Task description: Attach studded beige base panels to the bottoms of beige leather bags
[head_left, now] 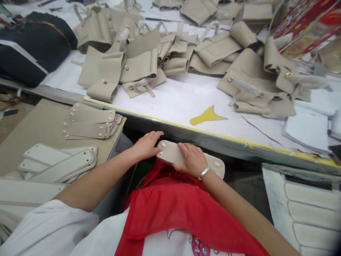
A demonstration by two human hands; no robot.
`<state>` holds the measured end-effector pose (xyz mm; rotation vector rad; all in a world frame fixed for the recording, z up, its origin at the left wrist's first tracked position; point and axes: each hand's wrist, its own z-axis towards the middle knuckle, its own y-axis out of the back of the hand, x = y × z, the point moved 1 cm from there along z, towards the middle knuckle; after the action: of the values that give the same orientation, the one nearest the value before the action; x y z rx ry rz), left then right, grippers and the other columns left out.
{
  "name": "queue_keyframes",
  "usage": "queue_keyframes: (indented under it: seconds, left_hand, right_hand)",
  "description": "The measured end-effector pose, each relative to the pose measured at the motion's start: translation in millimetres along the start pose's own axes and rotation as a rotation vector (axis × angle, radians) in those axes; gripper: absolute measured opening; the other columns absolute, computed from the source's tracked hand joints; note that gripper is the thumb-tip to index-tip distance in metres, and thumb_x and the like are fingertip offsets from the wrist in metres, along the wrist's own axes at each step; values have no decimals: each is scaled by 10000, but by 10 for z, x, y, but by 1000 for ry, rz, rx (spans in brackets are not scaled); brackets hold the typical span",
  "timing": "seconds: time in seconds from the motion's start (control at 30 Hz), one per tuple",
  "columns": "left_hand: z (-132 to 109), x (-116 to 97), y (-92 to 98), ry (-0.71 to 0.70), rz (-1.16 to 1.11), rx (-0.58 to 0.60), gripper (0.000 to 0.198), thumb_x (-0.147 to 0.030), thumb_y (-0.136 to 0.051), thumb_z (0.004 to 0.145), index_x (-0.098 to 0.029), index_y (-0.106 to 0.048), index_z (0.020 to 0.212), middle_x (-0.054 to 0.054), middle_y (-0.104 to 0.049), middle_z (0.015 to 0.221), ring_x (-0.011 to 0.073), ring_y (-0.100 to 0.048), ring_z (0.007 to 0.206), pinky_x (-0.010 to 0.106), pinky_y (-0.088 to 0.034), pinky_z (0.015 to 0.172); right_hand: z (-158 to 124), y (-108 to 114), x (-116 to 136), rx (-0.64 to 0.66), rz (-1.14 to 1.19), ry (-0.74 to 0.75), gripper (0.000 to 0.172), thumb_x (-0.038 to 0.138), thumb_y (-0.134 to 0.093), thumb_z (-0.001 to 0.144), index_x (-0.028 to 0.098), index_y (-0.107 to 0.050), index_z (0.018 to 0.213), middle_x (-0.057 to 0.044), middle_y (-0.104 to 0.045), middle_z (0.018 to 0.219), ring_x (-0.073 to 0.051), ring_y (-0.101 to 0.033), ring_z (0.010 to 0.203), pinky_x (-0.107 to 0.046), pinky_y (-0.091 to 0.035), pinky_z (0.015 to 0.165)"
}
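Observation:
My right hand (pixel 193 160), with a silver bracelet at the wrist, is closed across the middle of a beige strip (pixel 170 151) with rounded ends. Small whitish studs stand up near both ends of this strip, which lies over my lap at the table's edge. At its left end is my left hand (pixel 147 144), fingers stretched forward past the edge and thumb touching the strip's corner. To the left, a stack of similar studded strips (pixel 87 124) rests on a brown board. Nearer me lie paler strips (pixel 64 165) with holes at their ends.
The white-covered table (pixel 170 96) has a yellow-taped front edge. On it are many beige bag pieces (pixel 144 58), a yellow template (pixel 207 115) and a dark bundle (pixel 34 46). A tray of pale strips (pixel 309 206) stands at the lower right.

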<state>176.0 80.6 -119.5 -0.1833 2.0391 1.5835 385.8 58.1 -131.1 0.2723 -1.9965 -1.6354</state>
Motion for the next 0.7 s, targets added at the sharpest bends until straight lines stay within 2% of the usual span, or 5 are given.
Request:
queue_keyframes:
  seconds: [0.13, 0.23, 0.33, 0.43, 0.7]
  left_hand:
    - [-8, -372, -15, -227, 106, -105, 483, -82, -494, 708, -169, -484, 1183, 82, -518, 1203, 216, -453, 1105, 363, -364, 952]
    - [32, -519, -182, -288, 69, -187, 347, -161, -458, 804, -155, -509, 1147, 81, -547, 1166, 194, -463, 1091, 356, -328, 989]
    - [79, -460, -393, -234, 118, -183, 315, -345, -428, 865, -160, -545, 1091, 89, -586, 1086, 220, -494, 1027, 390, -343, 944]
    - [96, -342, -503, -195, 145, -147, 347, -408, -395, 876, -165, -563, 1058, 86, -596, 1034, 221, -504, 976, 357, -380, 850]
    - [131, -319, -475, -164, 115, -124, 327, -418, -395, 872, -179, -573, 1005, 70, -593, 970, 204, -499, 912, 332, -376, 798]
  right_hand:
    - [-14, 31, 5, -6, 10, 9, 716, 554, -609, 633, 156, -438, 1204, -127, -533, 1105, -267, -478, 972, -362, -313, 836]
    - [-17, 41, 4, -21, 22, 14, 690, 544, -591, 654, 148, -440, 1198, -124, -543, 1080, -260, -486, 959, -354, -322, 817]
    - [-15, 38, 8, -30, 34, 13, 696, 525, -600, 649, 153, -428, 1211, -120, -542, 1085, -255, -486, 959, -351, -322, 818]
    - [-24, 34, 6, -38, 46, 12, 684, 544, -599, 652, 152, -442, 1190, -125, -544, 1087, -257, -485, 961, -361, -317, 833]
    - [-147, 67, -223, 11, 47, 20, 776, 660, -558, 651, 115, -435, 1190, -148, -534, 1106, -279, -480, 996, -379, -328, 854]
